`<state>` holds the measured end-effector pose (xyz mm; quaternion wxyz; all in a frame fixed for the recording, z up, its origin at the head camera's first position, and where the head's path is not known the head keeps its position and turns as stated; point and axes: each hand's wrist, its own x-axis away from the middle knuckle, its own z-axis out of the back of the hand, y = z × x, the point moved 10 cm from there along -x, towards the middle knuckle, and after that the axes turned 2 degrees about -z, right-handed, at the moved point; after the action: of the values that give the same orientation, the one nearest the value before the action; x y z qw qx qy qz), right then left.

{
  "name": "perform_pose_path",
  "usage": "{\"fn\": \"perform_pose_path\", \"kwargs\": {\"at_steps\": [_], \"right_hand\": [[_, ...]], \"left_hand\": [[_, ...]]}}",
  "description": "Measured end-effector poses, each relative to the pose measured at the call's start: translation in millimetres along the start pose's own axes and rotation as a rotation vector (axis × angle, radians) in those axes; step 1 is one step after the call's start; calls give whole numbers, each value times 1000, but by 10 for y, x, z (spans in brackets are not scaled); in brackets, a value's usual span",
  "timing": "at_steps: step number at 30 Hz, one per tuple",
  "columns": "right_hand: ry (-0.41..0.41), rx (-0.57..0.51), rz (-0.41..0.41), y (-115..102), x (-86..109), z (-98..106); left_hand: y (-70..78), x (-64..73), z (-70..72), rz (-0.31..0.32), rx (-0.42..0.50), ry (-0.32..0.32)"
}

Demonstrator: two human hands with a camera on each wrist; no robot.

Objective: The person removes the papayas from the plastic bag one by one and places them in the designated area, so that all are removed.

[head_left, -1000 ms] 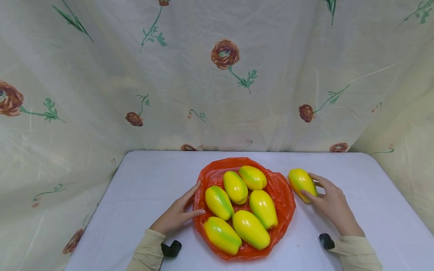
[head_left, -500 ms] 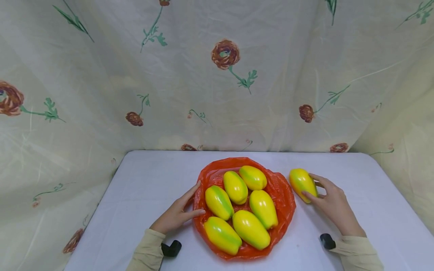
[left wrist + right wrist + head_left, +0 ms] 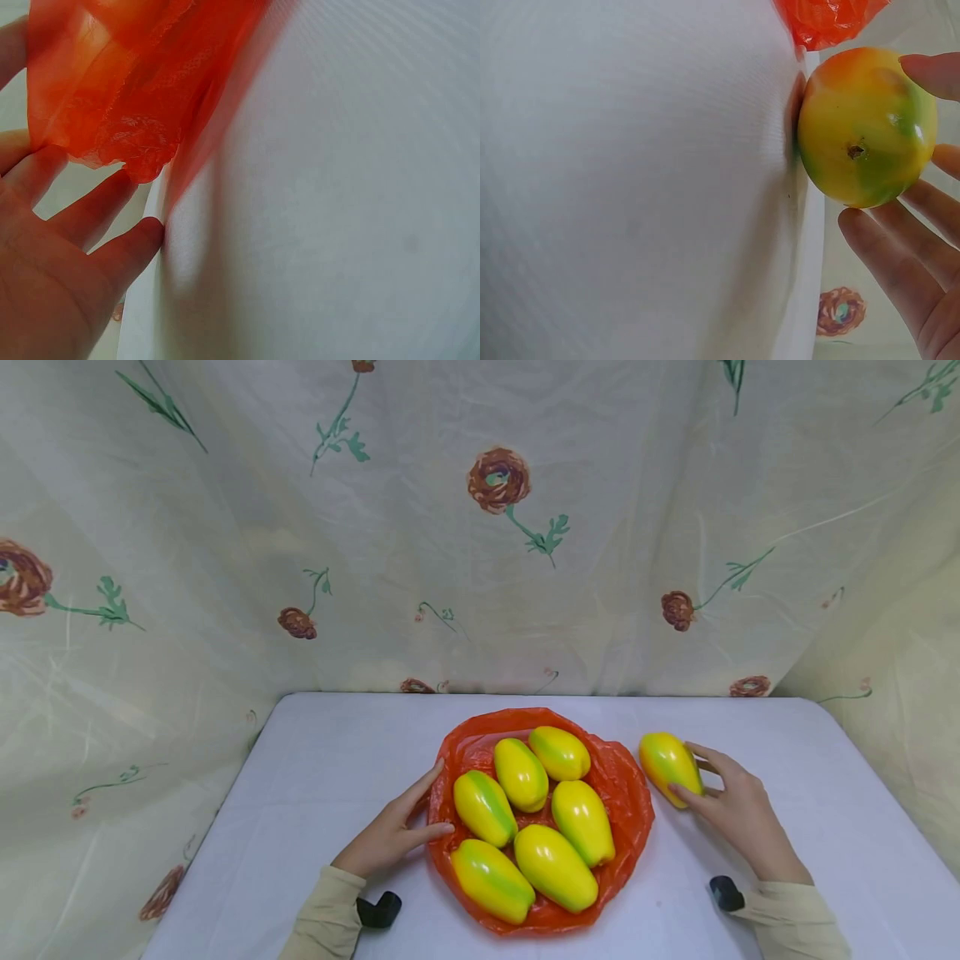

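A red plastic bag [image 3: 630, 777] lies spread open in the head view, its rim rolled out around several yellow-green papayas [image 3: 555, 868]. At the bag's left side rests my left hand [image 3: 387, 833], thumb over the rim and fingers spread along the outer edge. The left wrist view shows those fingers nearly straight, with fingertips [image 3: 124, 180] against the red plastic. To the right of the bag, a single papaya [image 3: 670, 768] sits on the table. My right hand [image 3: 738, 810] holds it between thumb and fingers; its end with a small brown mark faces the right wrist view.
A white cloth covers the table [image 3: 337, 752]. Behind and beside it hangs a pale curtain [image 3: 585, 610] with a flower print. A narrow gap separates the bag from the single papaya.
Hardly anything differs. My right hand has shifted very slightly to the right, still at the single papaya. The left hand, the bag and the papayas in it have stayed put.
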<state>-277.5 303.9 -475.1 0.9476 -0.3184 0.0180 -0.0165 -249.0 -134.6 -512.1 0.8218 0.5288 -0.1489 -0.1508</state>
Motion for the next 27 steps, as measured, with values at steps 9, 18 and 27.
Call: {"fn": "perform_pose_path", "kwargs": {"at_steps": [9,18,27], "right_hand": [[129,50,106,-166,77,236],[175,21,176,-551,209,361],[103,-15,294,-1023,392,287]], "left_hand": [[-19,-2,13,18,-6,14],[6,9,18,15,-8,12],[31,6,6,4,-7,9]]}}
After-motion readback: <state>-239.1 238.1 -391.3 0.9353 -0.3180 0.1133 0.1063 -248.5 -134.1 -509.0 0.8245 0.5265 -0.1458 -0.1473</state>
